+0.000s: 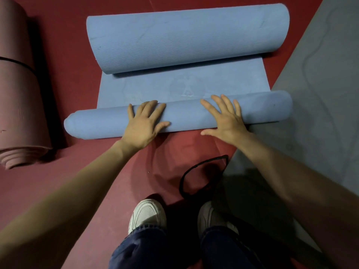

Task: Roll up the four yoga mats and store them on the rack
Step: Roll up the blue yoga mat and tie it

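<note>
Head view, rolling stage. The left grip (144, 123) and right grip (226, 119) lie side by side on the near roll (184, 117) of the blue mat (184, 88). Both are spread apart, fingers straight, palms pressing down on the roll; neither is clamped on anything. Just beyond the fingertips lies a short flat stretch of the same mat, and beyond that its far end (186, 39) curls up into a larger, looser roll.

Well to the left of the left grip lies a pink mat (17, 94), already rolled and banded, on the red floor (77, 171). To the right of the right grip a grey mat (320, 84) lies unrolled. A black strap (181, 183) lies behind the grips, near the shoes (147, 214).

Judged progress: one mat rolled, one partly rolled, one untouched; the fourth mat and the rack are not in view. Finishing the rolling, the strapping and all the storing appear to remain.
</note>
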Motion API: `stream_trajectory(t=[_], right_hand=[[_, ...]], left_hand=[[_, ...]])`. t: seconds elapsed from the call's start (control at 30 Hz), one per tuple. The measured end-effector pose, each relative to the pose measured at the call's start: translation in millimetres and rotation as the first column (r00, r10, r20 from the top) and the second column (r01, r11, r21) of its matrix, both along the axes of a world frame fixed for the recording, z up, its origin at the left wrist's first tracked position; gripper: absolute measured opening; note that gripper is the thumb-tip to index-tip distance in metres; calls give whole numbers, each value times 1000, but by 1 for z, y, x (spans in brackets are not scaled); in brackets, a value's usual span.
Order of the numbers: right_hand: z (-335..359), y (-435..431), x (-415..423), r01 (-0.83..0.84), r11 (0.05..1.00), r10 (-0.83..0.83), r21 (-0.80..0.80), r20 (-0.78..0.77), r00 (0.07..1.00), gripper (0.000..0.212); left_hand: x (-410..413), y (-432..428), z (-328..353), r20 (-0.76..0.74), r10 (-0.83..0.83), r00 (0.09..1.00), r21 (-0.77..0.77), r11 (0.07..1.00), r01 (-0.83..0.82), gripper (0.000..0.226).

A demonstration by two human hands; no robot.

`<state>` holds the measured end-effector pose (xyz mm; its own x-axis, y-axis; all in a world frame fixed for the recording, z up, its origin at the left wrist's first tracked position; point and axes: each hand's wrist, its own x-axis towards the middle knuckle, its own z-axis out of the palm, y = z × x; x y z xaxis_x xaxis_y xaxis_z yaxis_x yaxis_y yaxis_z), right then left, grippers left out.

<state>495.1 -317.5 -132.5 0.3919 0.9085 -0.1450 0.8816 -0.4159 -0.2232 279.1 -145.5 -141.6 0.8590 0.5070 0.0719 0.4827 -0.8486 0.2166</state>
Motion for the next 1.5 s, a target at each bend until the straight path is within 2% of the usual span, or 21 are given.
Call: stream_trajectory(t=[0.17,0.33,0.47,0.63,0.73,0.83,1.0,1.23,1.5], right_hand=[[8,25,17,-2,992,0,-126,-17,1000,109],[12,39,20,3,986,0,-164,16,1000,116],[13,39,17,13,992,-2,-128,85,996,108],[16,34,7,-60,992,83,-113,206,975,98],[16,19,-2,-61,995,76,-75,207,975,98],[10,-6,-20,-74,997,70,13,209,975,99],[3,-43,-56,-35,996,14,85,233,972,101],[7,-79,-85,-74,989,48,128,193,980,89],[0,-88,-91,-12,993,3,116,72,997,95]], left_hand=[[14,13,10,-250,15,968,-36,999,-25,105],[34,22,20,-369,51,928,-26,998,-66,106],[36,19,21,-390,50,920,42,998,-36,102],[25,12,17,-350,-2,937,142,988,55,103],[10,2,9,-257,-43,966,111,991,74,104],[-12,-21,4,-139,-64,988,136,987,83,92],[-48,-60,1,-61,-65,996,145,987,74,84],[-85,-94,3,-31,-75,997,95,992,78,81],[-86,-96,6,-58,-45,997,16,999,46,84]])
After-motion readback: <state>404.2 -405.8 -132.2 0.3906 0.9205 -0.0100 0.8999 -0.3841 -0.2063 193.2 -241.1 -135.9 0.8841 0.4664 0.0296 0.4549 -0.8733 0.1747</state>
